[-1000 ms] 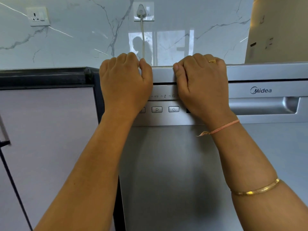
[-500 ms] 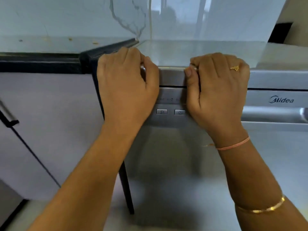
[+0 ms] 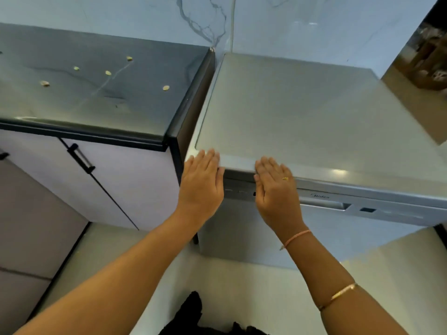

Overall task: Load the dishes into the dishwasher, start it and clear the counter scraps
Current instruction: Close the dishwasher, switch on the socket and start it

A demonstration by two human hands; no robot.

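Half a second on, we are no longer hooking our fingers over the front edge of the dishwasher point(image 3: 314, 112). Both hands are flattening out, and we are looking down on the machine from higher up. Our left hand point(image 3: 202, 180) is lying with straight, closed fingers against the near left corner of the silver top, gripping nothing. Our right hand point(image 3: 275, 189), wearing a gold ring point(image 3: 285, 178), is resting just to the right in the same way, with its fingertips touching the top's near edge and the hand hiding part of the control panel point(image 3: 238, 191). The door point(image 3: 242, 228) is sitting shut below our hands, its recessed handle point(image 3: 324, 205) showing to the right. The dishwasher is standing against the marble wall point(image 3: 121, 15), just right of the dark counter point(image 3: 108, 112). Five pale scraps point(image 3: 166, 88) are lying scattered on that counter, well apart from our hands. Below it, white cabinet doors point(image 3: 135, 189) are carrying a black bar handle point(image 3: 81, 160). A pink thread point(image 3: 298, 237) and a gold bangle point(image 3: 338, 295) are circling our right arm.
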